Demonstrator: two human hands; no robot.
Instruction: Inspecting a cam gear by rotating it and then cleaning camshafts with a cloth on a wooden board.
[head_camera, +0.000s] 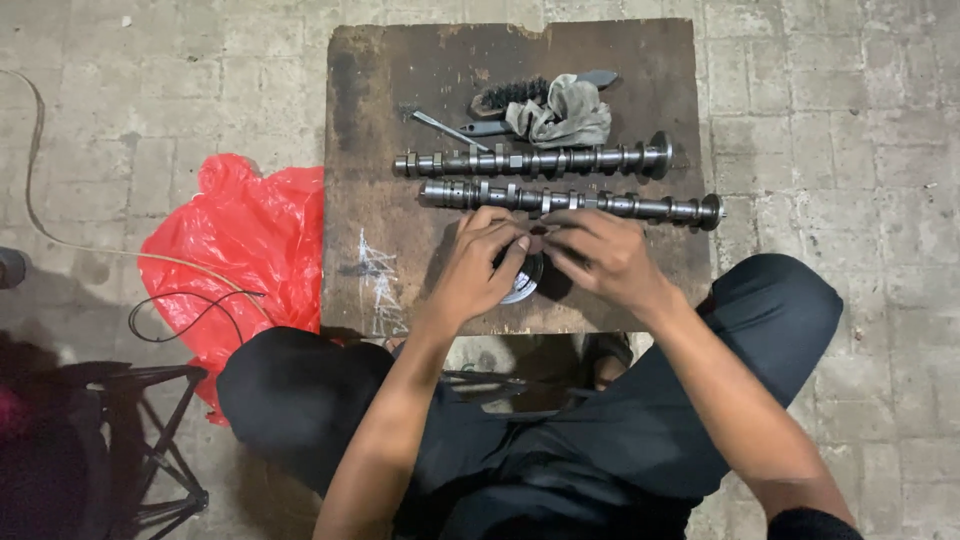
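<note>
Together, both hands work a small round metal part near the board's front edge.

Left hand (483, 262) and right hand (597, 255) meet fingertip to fingertip, fingers curled in a pinch over the round metal part (524, 283), which rests on the wooden board (375, 215); what the fingertips clamp is hidden. Just behind the knuckles lies the near camshaft (570, 200), close enough to crowd any forward reach, with the far camshaft (535, 160) parallel beyond it. Toward the back edge sit a grey rag (562, 115), a wire brush (508, 95) and a thin metal tool (445, 128). Bare board lies open at the left side. A red plastic bag (240, 240) lies on the paving off the left edge.
</note>
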